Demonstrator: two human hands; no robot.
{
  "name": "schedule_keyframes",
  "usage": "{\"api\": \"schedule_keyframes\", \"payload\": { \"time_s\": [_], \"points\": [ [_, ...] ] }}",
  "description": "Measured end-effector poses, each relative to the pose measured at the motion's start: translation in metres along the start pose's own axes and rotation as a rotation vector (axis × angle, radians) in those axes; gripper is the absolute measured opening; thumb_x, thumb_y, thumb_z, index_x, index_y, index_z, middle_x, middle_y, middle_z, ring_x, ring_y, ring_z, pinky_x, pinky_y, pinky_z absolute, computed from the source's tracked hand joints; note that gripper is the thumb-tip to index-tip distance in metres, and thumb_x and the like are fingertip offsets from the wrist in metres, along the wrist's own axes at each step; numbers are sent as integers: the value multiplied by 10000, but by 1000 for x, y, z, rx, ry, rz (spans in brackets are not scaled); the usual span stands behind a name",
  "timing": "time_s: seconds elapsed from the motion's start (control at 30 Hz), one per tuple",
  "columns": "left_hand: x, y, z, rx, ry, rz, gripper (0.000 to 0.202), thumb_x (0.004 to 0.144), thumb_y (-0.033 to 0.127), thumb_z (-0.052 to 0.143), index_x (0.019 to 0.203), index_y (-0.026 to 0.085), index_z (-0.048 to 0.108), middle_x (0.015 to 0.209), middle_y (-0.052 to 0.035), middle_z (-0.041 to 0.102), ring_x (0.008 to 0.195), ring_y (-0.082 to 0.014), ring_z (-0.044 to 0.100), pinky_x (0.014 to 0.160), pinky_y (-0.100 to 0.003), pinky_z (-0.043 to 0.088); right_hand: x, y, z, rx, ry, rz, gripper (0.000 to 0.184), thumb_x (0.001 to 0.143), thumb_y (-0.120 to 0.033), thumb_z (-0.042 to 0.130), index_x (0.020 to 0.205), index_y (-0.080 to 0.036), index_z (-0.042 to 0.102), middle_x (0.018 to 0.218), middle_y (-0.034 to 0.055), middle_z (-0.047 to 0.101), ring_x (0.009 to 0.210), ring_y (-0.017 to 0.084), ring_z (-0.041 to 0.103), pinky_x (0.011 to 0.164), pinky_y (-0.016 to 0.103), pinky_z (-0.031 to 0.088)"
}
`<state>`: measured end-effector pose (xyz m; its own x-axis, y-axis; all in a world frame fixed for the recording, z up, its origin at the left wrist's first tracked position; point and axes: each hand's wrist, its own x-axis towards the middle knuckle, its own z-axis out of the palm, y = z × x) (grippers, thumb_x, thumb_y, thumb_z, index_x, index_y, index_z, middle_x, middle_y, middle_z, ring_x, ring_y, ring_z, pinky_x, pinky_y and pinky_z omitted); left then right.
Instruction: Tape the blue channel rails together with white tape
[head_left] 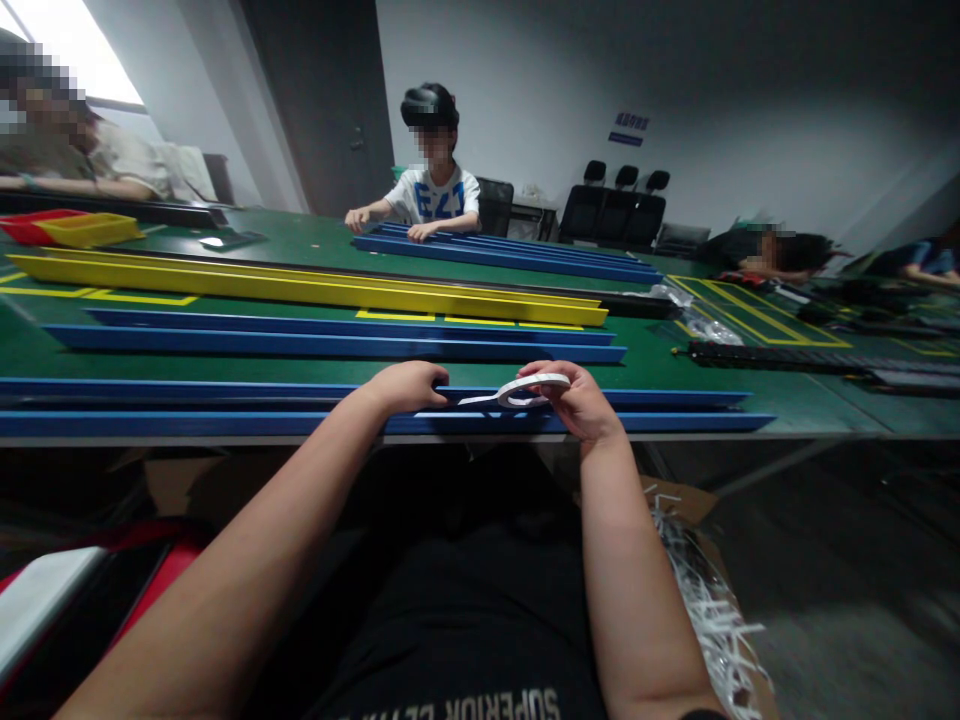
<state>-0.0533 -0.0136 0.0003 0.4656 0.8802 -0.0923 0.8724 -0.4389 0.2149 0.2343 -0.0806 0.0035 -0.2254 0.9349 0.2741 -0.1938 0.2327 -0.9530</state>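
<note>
In the head view my right hand (pixel 583 402) pinches a roll of white tape (pixel 531 381) above the blue channel (pixel 690 422) at the table's front edge. A short strip of tape runs left from the roll, down toward the channel. My left hand (pixel 406 386) rests over the same channel, just left of that strip. Its fingers curl down into the channel, and their tips are partly hidden, so what they hold there does not show.
Another pair of blue rails (pixel 337 344) and long yellow rails (pixel 315 290) lie beyond on the green table (pixel 300 230). Across it, a person (pixel 442 195) touches more blue rails (pixel 510 258). A box of white paper strips (pixel 712 590) stands below, at the right.
</note>
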Motion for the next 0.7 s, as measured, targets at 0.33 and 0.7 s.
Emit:
{"api": "schedule_keyframes", "payload": {
  "time_s": [0.33, 0.7],
  "points": [
    [0, 1, -2, 10, 9, 10, 406, 708, 512, 597, 1042, 292, 671, 984, -22, 720, 852, -209, 626, 658, -271, 412, 0, 3, -4, 53, 87, -10, 572, 664, -486, 809, 1162, -252, 652, 666, -35, 610, 597, 125, 572, 615, 281, 503],
    [-2, 4, -3, -2, 18, -3, 396, 692, 504, 607, 1018, 290, 681, 935, -15, 718, 821, -203, 621, 647, -268, 409, 8, 19, -13, -52, 377, -183, 393, 719, -612, 675, 739, -234, 566, 653, -20, 519, 575, 118, 480, 604, 280, 460]
  ]
}}
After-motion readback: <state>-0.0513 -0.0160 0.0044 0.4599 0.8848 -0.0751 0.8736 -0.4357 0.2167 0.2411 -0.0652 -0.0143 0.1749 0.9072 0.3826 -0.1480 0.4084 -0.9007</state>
